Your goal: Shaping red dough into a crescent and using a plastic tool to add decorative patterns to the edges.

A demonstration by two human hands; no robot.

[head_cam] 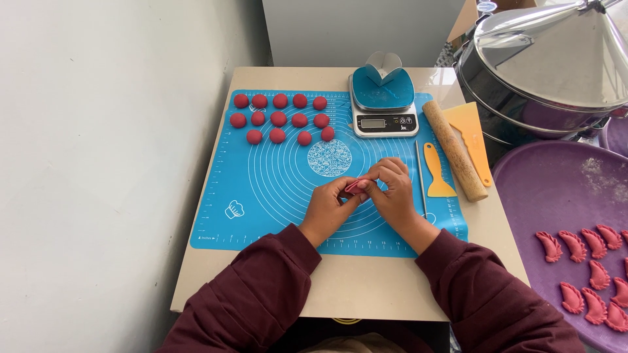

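Steel gleams at the far right, where a big lidded steamer pot [543, 65] stands beside the small beige table [366, 287]. Just near of it sits a wide purple tray [556, 189] holding a cluster of folded pink dumplings [589, 274] at its right side. On the table lies a blue silicone mat [261, 196] printed with white rings. At the mat's far edge stands a small kitchen scale [383, 108] with a blue pan. To its right a wooden rolling pin [454, 150] lies slantwise, with an orange scraper [472, 134] just beyond it, a smaller yellow scraper [436, 171] on its near-left side, and a thin metal rod [420, 176] beside that. On the far left of the mat sit three rows of dark red dough balls [281, 117].

At the middle of the mat, both hands meet. The left hand [327, 209] and right hand [392, 193] are curled nearly closed, fingertips pinching a pink dough piece [356, 186] between them, just above the mat. Dark maroon sleeves cover both arms.
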